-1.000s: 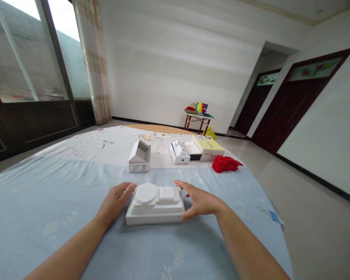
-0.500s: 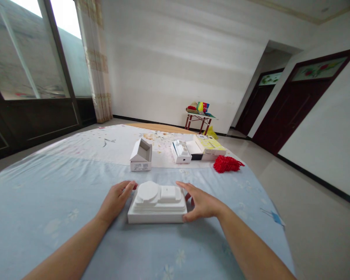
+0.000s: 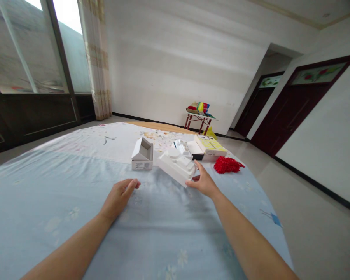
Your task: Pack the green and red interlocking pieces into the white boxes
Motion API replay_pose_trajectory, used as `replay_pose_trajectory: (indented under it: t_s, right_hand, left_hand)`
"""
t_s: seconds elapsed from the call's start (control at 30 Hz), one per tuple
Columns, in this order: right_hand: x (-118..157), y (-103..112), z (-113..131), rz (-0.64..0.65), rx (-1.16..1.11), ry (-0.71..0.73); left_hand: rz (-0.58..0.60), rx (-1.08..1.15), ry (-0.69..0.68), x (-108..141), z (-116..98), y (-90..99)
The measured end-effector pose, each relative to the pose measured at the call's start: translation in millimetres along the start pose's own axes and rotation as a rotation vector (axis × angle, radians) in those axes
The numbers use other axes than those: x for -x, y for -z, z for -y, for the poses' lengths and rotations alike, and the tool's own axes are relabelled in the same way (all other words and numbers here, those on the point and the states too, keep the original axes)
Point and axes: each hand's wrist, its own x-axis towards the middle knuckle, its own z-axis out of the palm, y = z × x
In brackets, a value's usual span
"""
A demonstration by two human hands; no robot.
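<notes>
My right hand (image 3: 204, 182) grips a white box (image 3: 175, 170) by its right end, fingers behind and thumb in front. The box is tilted, its left end higher than its right, above the tablecloth. A moulded white insert with a raised round part and a smaller block fills its top. My left hand (image 3: 121, 196) rests on the blue cloth with its fingers curled together; nothing shows in it. Just beyond stands a small white carton (image 3: 142, 155) with its flap up. Behind the held box, another white box (image 3: 183, 147) with a moulded insert is partly hidden.
A yellow and white box (image 3: 211, 146) lies at the back right of the cloth-covered table (image 3: 76, 175). In front of it sits a bundle of red cord (image 3: 228, 165). A small side table (image 3: 200, 116) with colourful items stands by the wall.
My right hand has lifted the white box from between my hands and carried it forward and to the right, tilting it. My left hand no longer touches it and its fingers have curled in.
</notes>
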Motion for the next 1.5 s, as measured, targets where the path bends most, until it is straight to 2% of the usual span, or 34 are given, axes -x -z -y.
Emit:
replay_pose_trajectory:
  t_s: [0.13, 0.3, 0.4, 0.53, 0.73, 0.87, 1.13, 1.23, 1.37, 1.5]
  right_hand:
    - [-24, -31, 10, -0.125, 0.107, -0.042]
    - [-44, -65, 30, -0.148, 0.282, -0.235]
    - [-53, -80, 36, -0.171, 0.330, -0.320]
    - [-60, -94, 35, -0.236, 0.319, -0.350]
    - [-58, -96, 21, -0.271, 0.162, -0.222]
    - [-60, -99, 16, -0.301, 0.133, -0.195]
    - [-79, -124, 20, -0.440, -0.085, -0.156]
    - [-82, -127, 23, -0.445, -0.041, -0.192]
    - [-83, -120, 20, -0.371, 0.136, -0.289]
    - [-71, -100, 2, -0.318, 0.167, -0.183]
  left_hand:
    - [0.019, 0.007, -0.010, 1, 0, -0.8]
    - [0.027, -0.003, -0.034, 1, -1, -0.7]
    - [0.015, -0.005, -0.030, 1, -4, 0.3]
    - [0.010, -0.011, -0.038, 1, -7, 1.4]
    - [0.026, -0.004, -0.043, 1, -4, 0.7]
    - [0.030, 0.003, -0.039, 0, -1, -1.1]
    - [0.029, -0.028, -0.079, 2, -4, -0.4]
    - [0.028, -0.038, -0.077, 2, -4, 0.4]
    - [0.028, -0.045, -0.085, 2, -3, 0.5]
    - [0.026, -0.052, -0.087, 1, -3, 0.4]
